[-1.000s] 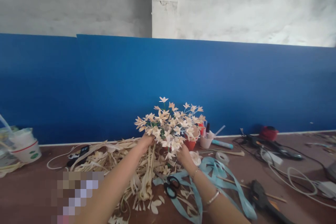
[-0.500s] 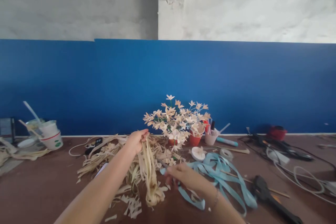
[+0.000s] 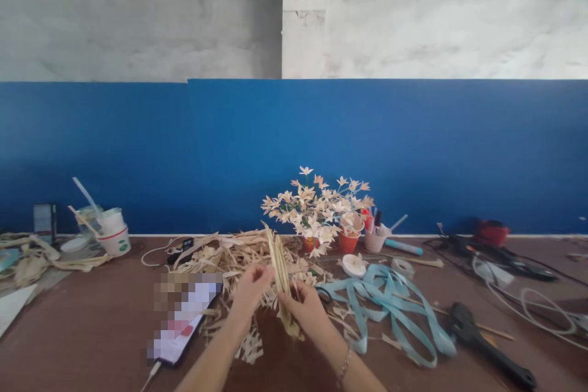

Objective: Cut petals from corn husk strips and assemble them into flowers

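Note:
A bundle of pale dried husk strips (image 3: 280, 263) stands upright between my hands, its lower end hanging toward the table. My right hand (image 3: 303, 306) grips the bundle around its lower part. The fingers of my left hand (image 3: 252, 285) are pinched together at the bundle's left edge, apparently on a strip. A dark loop like a scissors handle (image 3: 324, 295) shows beside my right hand; whether the hand holds it I cannot tell. Behind lies a heap of loose husk strips (image 3: 225, 248), with cut scraps (image 3: 250, 346) below my left hand.
Husk-like flowers (image 3: 312, 202) stand in small red pots (image 3: 349, 242) at the back. Light-blue ribbon (image 3: 381, 312) and a black-handled tool (image 3: 487, 346) lie to the right. A phone (image 3: 188, 324) with a cable is at left. Farther left stands a white cup (image 3: 114, 241).
My left hand has come down and nearer with the strips, which now point up instead of hanging. My right hand has moved to the bundle and gripped it. The phone has come into view.

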A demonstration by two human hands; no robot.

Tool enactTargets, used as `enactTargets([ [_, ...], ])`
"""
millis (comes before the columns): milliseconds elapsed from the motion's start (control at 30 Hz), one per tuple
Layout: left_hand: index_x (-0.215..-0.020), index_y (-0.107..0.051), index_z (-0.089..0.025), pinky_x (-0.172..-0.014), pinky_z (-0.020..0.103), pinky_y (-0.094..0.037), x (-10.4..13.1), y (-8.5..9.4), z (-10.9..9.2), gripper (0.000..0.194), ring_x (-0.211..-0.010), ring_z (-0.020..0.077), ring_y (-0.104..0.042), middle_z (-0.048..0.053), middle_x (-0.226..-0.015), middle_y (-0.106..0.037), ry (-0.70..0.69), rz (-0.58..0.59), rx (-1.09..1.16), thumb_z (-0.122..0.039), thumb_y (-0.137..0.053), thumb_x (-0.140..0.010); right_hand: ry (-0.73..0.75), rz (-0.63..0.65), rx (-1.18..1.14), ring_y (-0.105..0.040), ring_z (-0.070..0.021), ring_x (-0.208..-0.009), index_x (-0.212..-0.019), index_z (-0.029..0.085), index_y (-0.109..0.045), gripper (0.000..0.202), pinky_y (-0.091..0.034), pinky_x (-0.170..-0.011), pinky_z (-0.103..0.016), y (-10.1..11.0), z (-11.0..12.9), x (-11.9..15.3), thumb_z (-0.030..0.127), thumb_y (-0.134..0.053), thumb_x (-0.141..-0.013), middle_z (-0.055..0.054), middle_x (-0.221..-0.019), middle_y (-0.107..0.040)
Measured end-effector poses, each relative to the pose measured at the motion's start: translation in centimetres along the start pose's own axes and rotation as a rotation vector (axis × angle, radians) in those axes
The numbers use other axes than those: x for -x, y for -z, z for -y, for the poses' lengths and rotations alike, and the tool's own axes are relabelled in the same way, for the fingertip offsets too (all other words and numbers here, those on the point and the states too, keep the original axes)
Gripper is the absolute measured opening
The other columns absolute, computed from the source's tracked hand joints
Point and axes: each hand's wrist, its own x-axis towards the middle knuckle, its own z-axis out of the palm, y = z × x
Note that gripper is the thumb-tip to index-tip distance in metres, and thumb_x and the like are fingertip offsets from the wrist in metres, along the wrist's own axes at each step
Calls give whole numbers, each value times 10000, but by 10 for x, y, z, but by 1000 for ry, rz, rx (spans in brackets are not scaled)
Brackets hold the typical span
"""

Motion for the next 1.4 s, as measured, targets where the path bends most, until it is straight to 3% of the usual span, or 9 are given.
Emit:
enactTargets([
  [33,-579,-549,-159,-575,232,-363,2,0,5,327,-562,123,-472,-25,-552,-532,-30,94,-66,-444,-711,-580,31,-17,45,-450,-108,-574,-678,143,-547,280,-383,-552,-214,-1,-3,0,415,-609,-698,26,-588,-500],
  [133,-547,-560,-159,-535,228,-330,6,2,11,286,-530,118,-451,-35,-521,-523,-49,201,-173,-406,-700,-575,47,-33,136,-445,-107,-571,-675,141,-541,208,-377,-544,-212,-1,-11,2,340,-593,-707,29,-583,-498],
  [333,-598,-613,-145,-563,227,-343,6,7,13,232,-534,110,-457,-32,-537,-555,44,279,-108,-367,-683,-587,0,-54,97,-507,-140,-624,-722,141,-568,206,-422,-597,-238,4,-17,7,345,-591,-705,-1,-641,-566],
  [667,-626,-596,-143,-541,217,-338,10,11,8,212,-541,110,-460,-15,-576,-571,-58,418,-220,-347,-645,-658,76,-82,102,-552,-180,-751,-813,139,-581,179,-459,-692,-274,1,5,16,304,-539,-758,-48,-761,-620],
  [867,-670,-595,-148,-519,203,-325,11,9,11,206,-529,95,-441,-28,-591,-552,-73,400,-192,-342,-665,-651,69,-47,95,-561,-176,-731,-844,139,-588,211,-467,-666,-267,1,9,17,323,-554,-747,-46,-760,-626],
  [1067,-622,-567,-149,-503,198,-318,13,8,7,291,-504,85,-435,-41,-552,-525,55,405,-35,-400,-712,-599,-6,-29,14,-569,-166,-678,-817,140,-597,218,-468,-645,-263,2,7,18,325,-613,-703,-27,-716,-629],
  [1200,-691,-595,-144,-556,205,-363,17,8,2,316,-548,97,-493,-20,-594,-570,105,422,125,-428,-709,-610,-55,-22,-88,-574,-165,-659,-782,144,-598,241,-469,-627,-260,3,4,17,366,-627,-694,-24,-704,-628],
  [1400,-730,-604,-145,-610,230,-404,16,6,6,361,-589,112,-532,2,-656,-617,134,394,111,-390,-770,-525,-17,-35,23,-576,-175,-680,-791,137,-605,184,-465,-669,-275,5,2,16,298,-603,-701,-30,-708,-632],
])
